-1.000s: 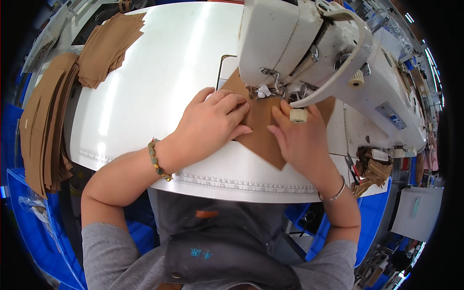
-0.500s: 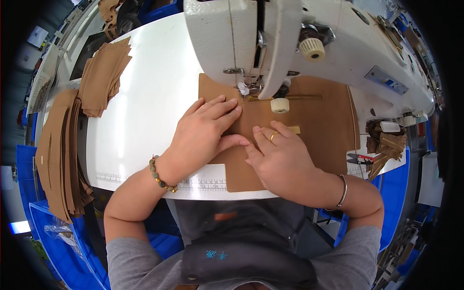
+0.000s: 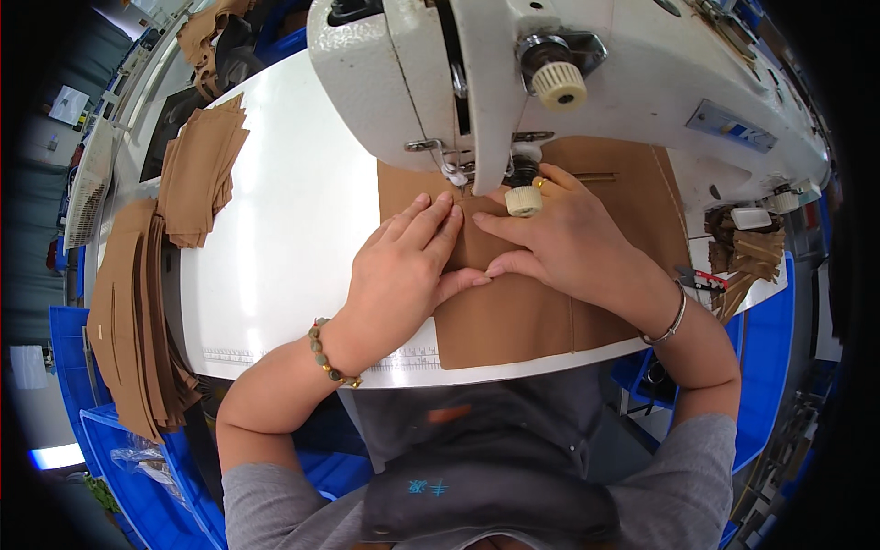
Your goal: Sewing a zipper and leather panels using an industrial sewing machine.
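A brown leather-like panel (image 3: 513, 321) lies flat on the white table beneath the head of a white sewing machine (image 3: 385, 92). Its upper edge runs under the needle area (image 3: 461, 179). My left hand (image 3: 403, 266) rests on the panel's left part with fingers stretched toward the needle. My right hand (image 3: 573, 234) presses on the panel to the right, fingers spread, some of them partly behind the cream knob (image 3: 522, 202). The two thumb tips nearly meet. Part of a brass-coloured zipper (image 3: 600, 177) shows beyond my right hand; the rest is covered.
Brown cut pieces lie in a small stack (image 3: 202, 174) and a larger hanging stack (image 3: 128, 321) at the left. Red-handled snips (image 3: 704, 279) and brown scraps (image 3: 756, 252) lie at the right. Blue bins (image 3: 137, 477) flank the table. A ruler strip (image 3: 403, 359) runs along the front edge.
My right hand has moved up and right, now partly over the zipper. The panel appears turned slightly, a fold or seam line showing near its front. My left hand stays beside the needle.
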Motion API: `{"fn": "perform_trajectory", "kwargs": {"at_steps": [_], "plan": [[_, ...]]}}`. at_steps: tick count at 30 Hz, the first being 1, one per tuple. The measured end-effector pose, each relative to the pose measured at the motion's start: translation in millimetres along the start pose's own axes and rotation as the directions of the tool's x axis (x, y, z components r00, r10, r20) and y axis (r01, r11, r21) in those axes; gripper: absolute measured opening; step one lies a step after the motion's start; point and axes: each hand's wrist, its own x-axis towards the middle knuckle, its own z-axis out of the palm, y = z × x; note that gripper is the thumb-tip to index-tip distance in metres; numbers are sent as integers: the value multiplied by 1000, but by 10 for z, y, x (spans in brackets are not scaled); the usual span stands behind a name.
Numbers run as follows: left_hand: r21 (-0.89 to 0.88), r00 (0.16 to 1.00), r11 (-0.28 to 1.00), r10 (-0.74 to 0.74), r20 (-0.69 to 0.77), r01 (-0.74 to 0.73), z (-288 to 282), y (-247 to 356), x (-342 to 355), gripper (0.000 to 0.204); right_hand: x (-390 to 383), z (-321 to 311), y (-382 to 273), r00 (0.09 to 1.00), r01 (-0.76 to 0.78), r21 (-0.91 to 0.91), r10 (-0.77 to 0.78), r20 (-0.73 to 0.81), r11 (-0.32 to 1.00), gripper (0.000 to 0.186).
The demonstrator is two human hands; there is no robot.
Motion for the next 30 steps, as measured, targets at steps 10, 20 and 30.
{"fn": "perform_trajectory", "kwargs": {"at_steps": [10,20,30], "plan": [[39,999,999,-15,-32,16,13,40,34,72,-16,-32,33,997,-23,39,20,71,999,48],[57,998,998,12,-59,-9,18,-12,90,69,11,-5,78,999,-2,26,2,33,1000,45],[59,999,998,-2,-41,5,20,-41,121,72,14,63,148,1000,14,57,-14,0,998,44]]}}
